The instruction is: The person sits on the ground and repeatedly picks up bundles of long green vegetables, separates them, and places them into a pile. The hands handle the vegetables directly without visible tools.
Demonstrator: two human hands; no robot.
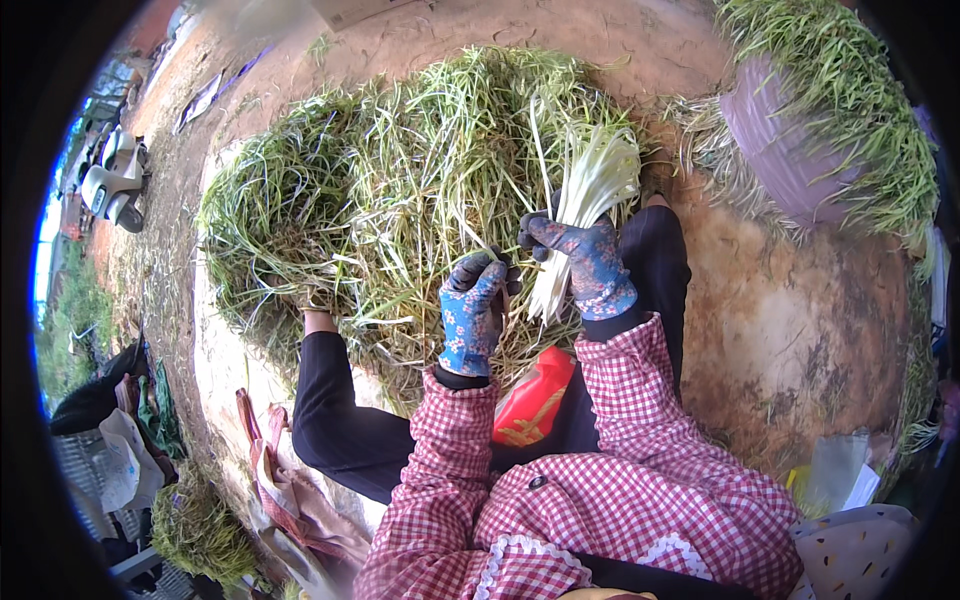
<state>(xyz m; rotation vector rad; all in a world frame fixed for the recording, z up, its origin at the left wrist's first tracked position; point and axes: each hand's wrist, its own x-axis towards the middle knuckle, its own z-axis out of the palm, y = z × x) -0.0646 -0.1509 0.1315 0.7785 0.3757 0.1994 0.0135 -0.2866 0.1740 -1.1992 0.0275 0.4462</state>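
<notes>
My right hand (589, 259), in a blue flowered glove with dark fingers, grips a bundle of pale white-green stalks (596, 176). Their leafy-looking ends fan out away from me, and the white ends hang below the fist. To its left, my left hand (472, 307) wears a matching glove; its fingers are pinched together around a thin pale stalk (474, 236). Both hands are over the near side of a large heap of loose green and straw-coloured stalks (420, 150), which spreads between and beyond my legs.
A purple-wrapped bundle of greens (787, 142) lies at the far right. A red printed packet (534, 397) rests by my lap. Left of my leg is a cloth bag with reddish straps (292, 495), near a smaller green pile (202, 525). A scooter (114, 180) stands far left.
</notes>
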